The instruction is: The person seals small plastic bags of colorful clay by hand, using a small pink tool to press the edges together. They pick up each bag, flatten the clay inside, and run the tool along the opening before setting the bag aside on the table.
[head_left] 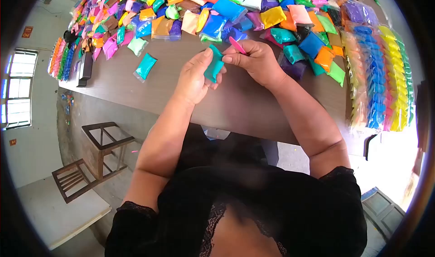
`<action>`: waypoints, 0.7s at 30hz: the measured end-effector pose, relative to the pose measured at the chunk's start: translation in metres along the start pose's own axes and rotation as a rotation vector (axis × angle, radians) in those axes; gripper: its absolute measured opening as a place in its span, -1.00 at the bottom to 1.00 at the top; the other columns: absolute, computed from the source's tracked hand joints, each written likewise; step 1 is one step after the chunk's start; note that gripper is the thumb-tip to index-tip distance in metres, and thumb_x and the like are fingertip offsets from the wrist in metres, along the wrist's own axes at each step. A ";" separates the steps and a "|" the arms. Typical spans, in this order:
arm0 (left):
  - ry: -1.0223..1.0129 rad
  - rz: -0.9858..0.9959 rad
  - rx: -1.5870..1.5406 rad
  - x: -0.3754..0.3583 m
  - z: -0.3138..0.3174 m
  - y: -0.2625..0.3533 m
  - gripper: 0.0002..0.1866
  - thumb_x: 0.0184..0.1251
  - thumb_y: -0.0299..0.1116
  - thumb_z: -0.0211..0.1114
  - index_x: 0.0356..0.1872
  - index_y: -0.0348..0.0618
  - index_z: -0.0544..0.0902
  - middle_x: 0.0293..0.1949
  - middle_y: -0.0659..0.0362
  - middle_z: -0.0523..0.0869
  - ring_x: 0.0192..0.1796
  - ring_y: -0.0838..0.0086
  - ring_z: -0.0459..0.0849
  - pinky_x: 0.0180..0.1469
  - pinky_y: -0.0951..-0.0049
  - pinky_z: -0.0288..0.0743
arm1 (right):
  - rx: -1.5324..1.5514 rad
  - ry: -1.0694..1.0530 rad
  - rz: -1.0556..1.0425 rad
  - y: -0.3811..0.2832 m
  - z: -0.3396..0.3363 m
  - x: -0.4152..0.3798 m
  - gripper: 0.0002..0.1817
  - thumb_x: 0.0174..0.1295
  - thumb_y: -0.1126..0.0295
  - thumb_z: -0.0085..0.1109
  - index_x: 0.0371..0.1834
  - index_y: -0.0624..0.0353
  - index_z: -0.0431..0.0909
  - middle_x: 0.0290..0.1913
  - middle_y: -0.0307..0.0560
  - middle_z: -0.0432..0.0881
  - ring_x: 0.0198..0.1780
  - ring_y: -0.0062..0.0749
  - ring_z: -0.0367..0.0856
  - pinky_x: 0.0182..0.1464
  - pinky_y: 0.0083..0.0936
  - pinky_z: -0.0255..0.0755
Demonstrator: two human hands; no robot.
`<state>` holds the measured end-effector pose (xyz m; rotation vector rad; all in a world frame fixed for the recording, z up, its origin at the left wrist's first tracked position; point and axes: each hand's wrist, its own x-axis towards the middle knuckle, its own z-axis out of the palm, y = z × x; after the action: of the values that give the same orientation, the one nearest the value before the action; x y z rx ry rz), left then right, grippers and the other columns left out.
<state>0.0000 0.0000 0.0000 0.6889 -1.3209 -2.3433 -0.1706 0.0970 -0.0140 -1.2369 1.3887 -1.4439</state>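
In the head view my left hand (pixel 194 78) is closed around a small teal packet (pixel 214 66), thumb on its near face and fingers behind it. My right hand (pixel 257 62) pinches a flat, pointed pink plastic tool (pixel 237 45) between thumb and fingers. Its fingertips are right at the packet's right edge. To the left, a separate teal packet (pixel 146 67) in clear wrap lies on the brown table (pixel 217 105). Behind my hands a large heap of colourful packets (pixel 229 10) covers the back of the table.
Long strips of joined packets (pixel 376 78) lie along the table's right side, with more strips (pixel 61 60) at the far left. A dark box-like object (pixel 84 67) stands at the left edge. On the floor to the left is a wooden chair (pixel 97 155).
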 end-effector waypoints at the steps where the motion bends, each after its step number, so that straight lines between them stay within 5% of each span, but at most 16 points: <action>1: 0.025 0.019 0.028 0.000 0.002 0.000 -0.59 0.47 0.03 0.18 -0.12 -0.17 0.57 -0.36 0.12 0.70 -0.46 0.47 0.65 -0.49 0.52 0.45 | 0.033 0.053 -0.058 0.004 0.002 0.001 -0.78 0.33 0.24 0.30 -0.07 0.09 0.70 -0.25 -0.24 0.71 -0.28 -0.61 0.58 -0.17 -0.64 0.47; 3: 0.052 0.034 0.056 -0.001 0.001 -0.003 -0.58 0.47 0.05 0.16 -0.14 -0.16 0.57 -0.38 0.12 0.70 -0.48 0.47 0.64 -0.51 0.52 0.43 | 0.070 0.107 -0.111 0.003 0.001 0.001 -0.77 0.33 0.24 0.30 -0.08 0.13 0.70 -0.28 -0.26 0.69 -0.37 -0.63 0.54 -0.27 -0.65 0.46; 5: 0.013 0.096 -0.008 0.002 -0.004 -0.007 -0.66 0.45 -0.08 0.24 -0.07 -0.16 0.57 -0.26 0.11 0.71 -0.33 0.45 0.69 -0.35 0.47 0.54 | 0.450 0.195 0.276 -0.008 -0.006 0.004 -0.76 0.33 0.23 0.30 -0.09 0.15 0.69 -0.31 -0.29 0.68 -0.49 -0.72 0.42 -0.43 -0.69 0.33; 6: 0.011 0.098 -0.008 0.002 0.000 -0.008 -0.66 0.45 -0.08 0.24 -0.07 -0.16 0.57 -0.26 0.11 0.71 -0.33 0.45 0.69 -0.35 0.47 0.54 | 0.473 0.194 0.294 -0.010 -0.010 0.005 -0.73 0.31 0.20 0.32 -0.09 0.15 0.69 -0.34 -0.32 0.66 -0.53 -0.77 0.33 -0.48 -0.72 0.23; 11: 0.061 0.260 0.035 0.003 0.002 -0.018 -0.68 0.36 -0.49 0.32 0.10 -0.22 0.53 0.01 0.11 0.68 0.01 0.46 0.67 0.08 0.38 0.56 | 0.236 0.102 0.323 -0.012 -0.004 0.003 -0.68 0.21 0.18 0.43 -0.12 0.19 0.69 -0.34 -0.34 0.62 -0.44 -0.73 0.42 -0.39 -0.69 0.34; 14: 0.030 0.303 0.048 0.002 0.004 -0.022 -0.64 0.37 -0.53 0.29 0.16 -0.24 0.51 0.04 0.11 0.68 0.04 0.49 0.65 0.11 0.39 0.54 | 0.199 0.070 0.160 -0.006 0.000 0.003 -0.69 0.19 0.27 0.45 -0.13 0.26 0.69 -0.35 -0.27 0.64 -0.27 -0.66 0.51 -0.16 -0.60 0.45; 21: 0.081 0.193 0.128 -0.001 0.009 -0.012 -0.60 0.45 -0.40 0.24 0.24 -0.34 0.50 0.13 0.05 0.66 0.09 0.47 0.64 0.16 0.40 0.52 | 0.065 0.057 0.198 -0.016 -0.004 0.003 -0.70 0.20 0.26 0.44 -0.17 0.28 0.70 -0.34 -0.25 0.65 -0.29 -0.66 0.49 -0.19 -0.60 0.44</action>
<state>-0.0046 0.0124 -0.0060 0.6555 -1.4423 -2.0724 -0.1738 0.0975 0.0028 -0.9951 1.4471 -1.3837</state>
